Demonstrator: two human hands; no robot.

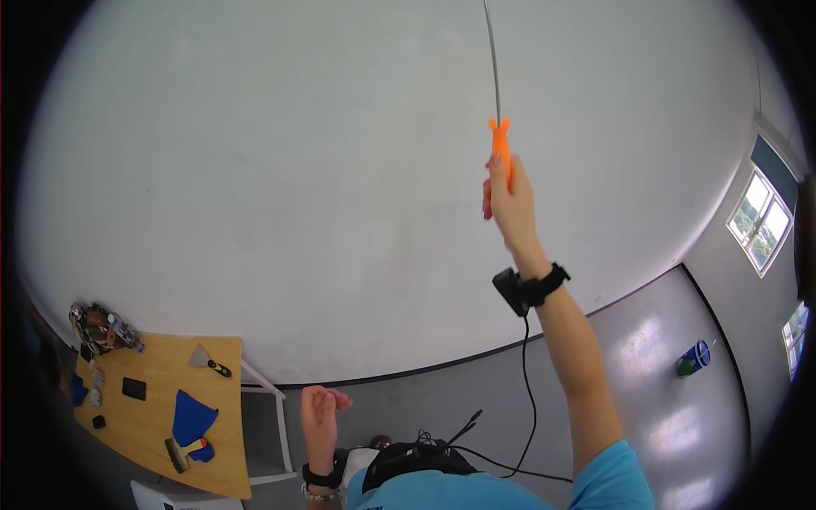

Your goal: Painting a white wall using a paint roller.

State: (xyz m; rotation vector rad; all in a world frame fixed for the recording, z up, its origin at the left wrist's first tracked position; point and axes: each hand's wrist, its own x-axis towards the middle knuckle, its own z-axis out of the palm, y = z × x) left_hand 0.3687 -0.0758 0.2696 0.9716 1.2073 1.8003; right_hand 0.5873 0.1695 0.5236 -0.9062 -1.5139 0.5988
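Note:
My right hand is raised in front of a large pale wall, its fingers wrapped round the orange handle of what looks like a paint roller. A thin metal rod runs up from that handle and leaves the picture at the top, so the tool's far end is out of view. Down near my waist, my left hand is held up with loosely bent fingers and nothing visible in it. It is apart from the wall and from the table to its left.
On the wooden table at lower left lie a putty knife, a blue cloth, a flat brush and a dark phone-like slab. A blue bucket-like container stands on the floor at right. A black cable hangs from my right wrist.

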